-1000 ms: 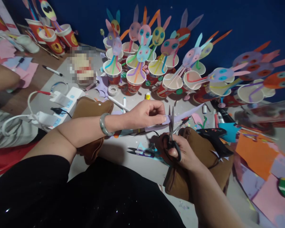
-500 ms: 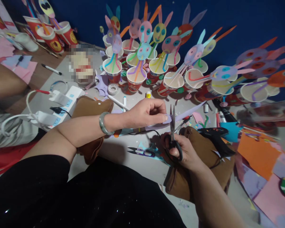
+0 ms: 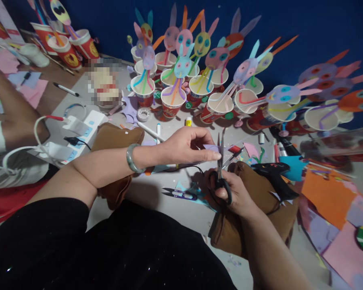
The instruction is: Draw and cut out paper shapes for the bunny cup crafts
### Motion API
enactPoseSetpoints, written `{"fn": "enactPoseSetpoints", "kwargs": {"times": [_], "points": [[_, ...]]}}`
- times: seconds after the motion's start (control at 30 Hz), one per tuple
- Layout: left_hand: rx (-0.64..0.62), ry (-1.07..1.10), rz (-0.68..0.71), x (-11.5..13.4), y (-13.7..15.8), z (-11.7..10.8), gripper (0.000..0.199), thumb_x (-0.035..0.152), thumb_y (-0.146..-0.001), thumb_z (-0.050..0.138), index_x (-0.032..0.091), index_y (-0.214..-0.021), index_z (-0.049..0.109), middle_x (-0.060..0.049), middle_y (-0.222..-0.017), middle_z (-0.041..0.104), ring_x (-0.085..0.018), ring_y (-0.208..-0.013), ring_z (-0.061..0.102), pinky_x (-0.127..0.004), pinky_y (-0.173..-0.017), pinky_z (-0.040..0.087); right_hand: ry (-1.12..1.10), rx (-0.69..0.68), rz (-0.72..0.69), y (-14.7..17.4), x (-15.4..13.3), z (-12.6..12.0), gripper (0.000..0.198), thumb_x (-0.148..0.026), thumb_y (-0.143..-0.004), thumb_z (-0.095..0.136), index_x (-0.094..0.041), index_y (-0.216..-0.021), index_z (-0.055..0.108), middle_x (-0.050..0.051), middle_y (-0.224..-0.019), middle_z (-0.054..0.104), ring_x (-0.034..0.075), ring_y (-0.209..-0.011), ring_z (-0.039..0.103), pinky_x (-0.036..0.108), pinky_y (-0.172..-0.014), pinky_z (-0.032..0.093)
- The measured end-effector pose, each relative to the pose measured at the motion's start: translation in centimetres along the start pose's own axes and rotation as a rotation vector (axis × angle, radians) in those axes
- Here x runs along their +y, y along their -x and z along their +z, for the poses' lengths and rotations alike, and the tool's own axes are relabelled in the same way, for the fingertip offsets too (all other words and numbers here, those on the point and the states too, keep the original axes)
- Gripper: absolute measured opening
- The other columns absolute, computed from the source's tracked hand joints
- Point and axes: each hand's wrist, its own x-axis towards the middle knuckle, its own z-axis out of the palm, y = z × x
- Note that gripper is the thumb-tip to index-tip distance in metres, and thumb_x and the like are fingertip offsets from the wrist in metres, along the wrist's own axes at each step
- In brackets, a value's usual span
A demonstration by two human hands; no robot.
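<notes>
My left hand point(image 3: 186, 146) pinches a small lilac paper piece point(image 3: 211, 148) between thumb and fingers, just left of the scissor blades. My right hand point(image 3: 234, 195) grips black-handled scissors point(image 3: 220, 167), blades pointing up and nearly closed beside the paper. A green bangle point(image 3: 131, 158) sits on my left wrist. Both hands hover above the grey floor point(image 3: 157, 193), over brown slippers point(image 3: 254, 209).
Several red paper cups with paper rabbit faces point(image 3: 181, 84) stand along the blue wall. Small snips point(image 3: 180, 194), a black glue gun point(image 3: 275, 177), pens, a tape roll point(image 3: 143, 114) and a power strip point(image 3: 84, 129) lie about. Coloured paper sheets point(image 3: 326, 193) lie right. Another person's hand point(image 3: 15, 117) rests left.
The long lilac strip that stuck out to the right of the scissors is gone; only a small piece stays in my left hand. The other person's hand has moved into view at left.
</notes>
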Motion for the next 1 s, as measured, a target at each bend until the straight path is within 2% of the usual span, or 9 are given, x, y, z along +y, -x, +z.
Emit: {"fn": "enactPoseSetpoints", "kwargs": {"times": [0.33,0.77,1.0], "points": [[0.011,-0.074,-0.056,0.30,0.15,0.03,0.020,0.029,-0.074,0.073,0.014,-0.071,0.060,0.001,-0.067,0.059,-0.007,-0.063,0.050,-0.021,-0.058,0.041,0.044,0.016,-0.019,-0.11,0.13,0.10,0.065,-0.083,-0.071,0.064,-0.019,-0.066,0.052,0.000,-0.064,0.052,0.013,-0.059,0.043,0.027,-0.055,0.035],[0.003,-0.116,-0.074,0.56,0.05,0.01,0.018,0.028,-0.072,0.070,0.014,-0.068,0.059,0.002,-0.066,0.057,-0.008,-0.065,0.049,-0.022,-0.061,0.041,0.054,0.010,-0.064,-0.13,-0.08,0.04,0.063,-0.081,-0.074,0.063,-0.019,-0.066,0.052,-0.001,-0.063,0.051,0.012,-0.058,0.043,0.026,-0.055,0.035],[0.009,-0.107,-0.057,0.34,0.10,-0.04,0.018,0.028,-0.073,0.069,0.014,-0.070,0.059,0.002,-0.066,0.056,-0.007,-0.062,0.048,-0.021,-0.058,0.040,0.063,0.018,-0.022,-0.12,-0.13,0.04,0.065,-0.083,-0.071,0.063,-0.020,-0.065,0.051,-0.001,-0.063,0.051,0.012,-0.057,0.042,0.026,-0.054,0.035]]}}
